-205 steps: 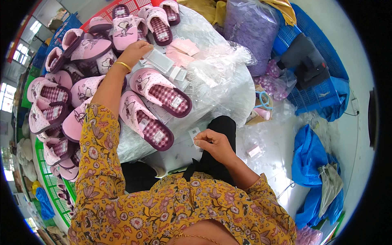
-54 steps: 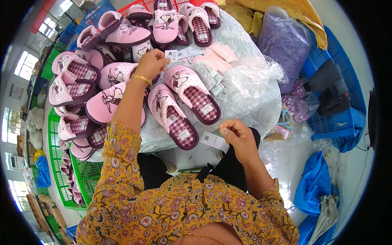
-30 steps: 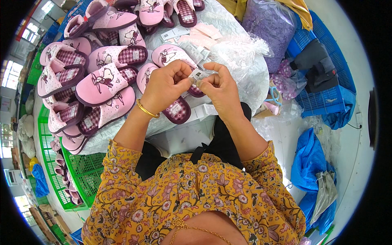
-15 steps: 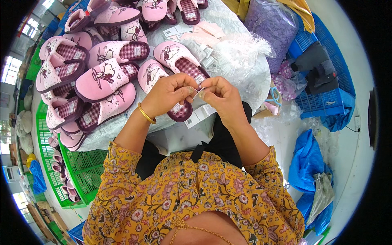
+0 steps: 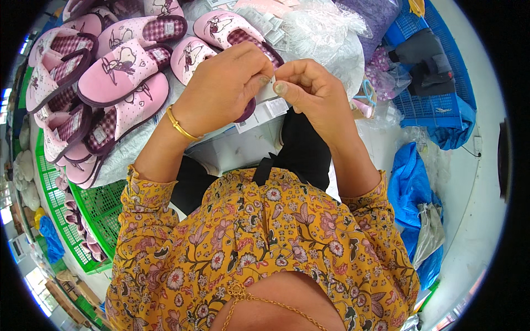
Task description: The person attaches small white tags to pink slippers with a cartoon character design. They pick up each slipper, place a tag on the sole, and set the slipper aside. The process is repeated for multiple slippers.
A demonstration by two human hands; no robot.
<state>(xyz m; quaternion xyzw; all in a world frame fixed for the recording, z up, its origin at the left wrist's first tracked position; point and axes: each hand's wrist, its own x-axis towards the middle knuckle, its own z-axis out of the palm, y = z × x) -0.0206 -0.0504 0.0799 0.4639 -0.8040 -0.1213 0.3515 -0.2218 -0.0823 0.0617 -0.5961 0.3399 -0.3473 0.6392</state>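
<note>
My left hand (image 5: 232,85), with a gold bangle on its wrist, and my right hand (image 5: 312,88) meet above the near edge of the table. Thumb and fingertips of both are pinched on a small white tag-like piece (image 5: 273,80), mostly hidden by the fingers. Under and beyond my hands lies a pair of pink slippers with dark plaid lining: one slipper (image 5: 223,25) shows its lining, while the other slipper (image 5: 189,55) is largely covered by my left hand. A white printed label card (image 5: 264,115) sticks out below the hands at the table's edge.
Several more pink slippers (image 5: 118,71) are piled on the left of the table. Clear plastic fasteners (image 5: 326,30) and paper tags (image 5: 270,25) lie at the far side. Green crates (image 5: 102,207) stand at left, a blue basket (image 5: 430,113) and blue plastic sheeting (image 5: 406,187) at right.
Both hands have risen toward the upper part of the view, still pinched together on the small white piece. The table and slippers appear shifted up and left as the view tilts.
</note>
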